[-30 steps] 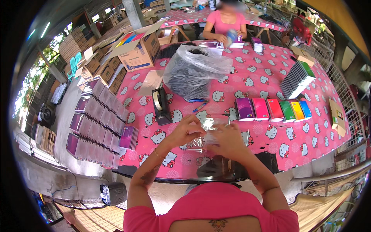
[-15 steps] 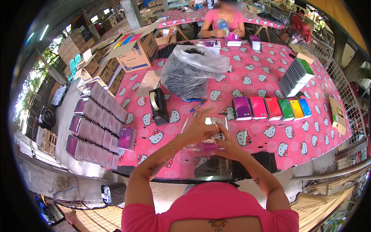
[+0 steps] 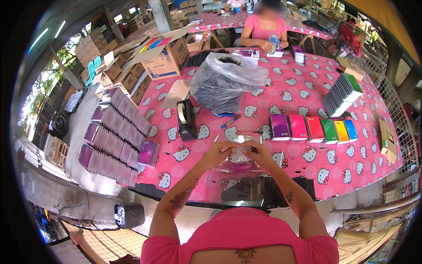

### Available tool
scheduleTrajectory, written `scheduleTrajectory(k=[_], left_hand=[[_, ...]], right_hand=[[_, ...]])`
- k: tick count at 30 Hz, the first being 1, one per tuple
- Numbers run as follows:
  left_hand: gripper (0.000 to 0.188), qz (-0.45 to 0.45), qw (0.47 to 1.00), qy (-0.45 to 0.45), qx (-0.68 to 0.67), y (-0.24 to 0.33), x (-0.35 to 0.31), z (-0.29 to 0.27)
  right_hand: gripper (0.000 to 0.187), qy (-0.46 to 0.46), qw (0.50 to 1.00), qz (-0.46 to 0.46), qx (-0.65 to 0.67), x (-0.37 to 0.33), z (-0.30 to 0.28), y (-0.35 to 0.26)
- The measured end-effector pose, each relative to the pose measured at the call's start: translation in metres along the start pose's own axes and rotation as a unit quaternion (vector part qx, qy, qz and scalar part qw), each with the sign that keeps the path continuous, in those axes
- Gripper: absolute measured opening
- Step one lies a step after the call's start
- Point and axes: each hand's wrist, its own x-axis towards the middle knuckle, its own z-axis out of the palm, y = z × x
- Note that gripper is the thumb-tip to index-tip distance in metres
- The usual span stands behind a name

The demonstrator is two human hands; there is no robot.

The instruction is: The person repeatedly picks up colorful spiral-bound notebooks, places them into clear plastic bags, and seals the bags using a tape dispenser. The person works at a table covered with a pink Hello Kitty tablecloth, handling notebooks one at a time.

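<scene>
Both hands, left hand [image 3: 218,152] and right hand [image 3: 260,152], have risen slightly above the pink table [image 3: 307,92], fingers pinching a clear plastic sleeve [image 3: 241,155], apparently over a purple notebook [image 3: 241,167]. Uneven pinch tension could tear or drop the sleeve.

What lies inside the crinkled clear plastic bag [image 3: 241,155] is hidden by glare and by the left hand [image 3: 218,152] and right hand [image 3: 260,152] that pinch it, the big far bag [image 3: 226,81] shows only a dark mass, and the far person's hands [image 3: 272,44] hold something too small to tell.
</scene>
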Motion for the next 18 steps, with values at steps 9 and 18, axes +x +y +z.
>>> scheduleTrajectory(k=[9, 18], left_hand=[[0.042, 0.238, 0.853, 0.103, 0.452, 0.059, -0.036, 0.031], [0.016, 0.094, 0.962, 0.129, 0.223, 0.068, -0.011, 0.030]], right_hand=[[0.040, 0.002, 0.875, -0.292, -0.387, -0.031, -0.003, -0.034], [0.034, 0.103, 0.937, -0.188, -0.277, -0.033, 0.019, -0.045]])
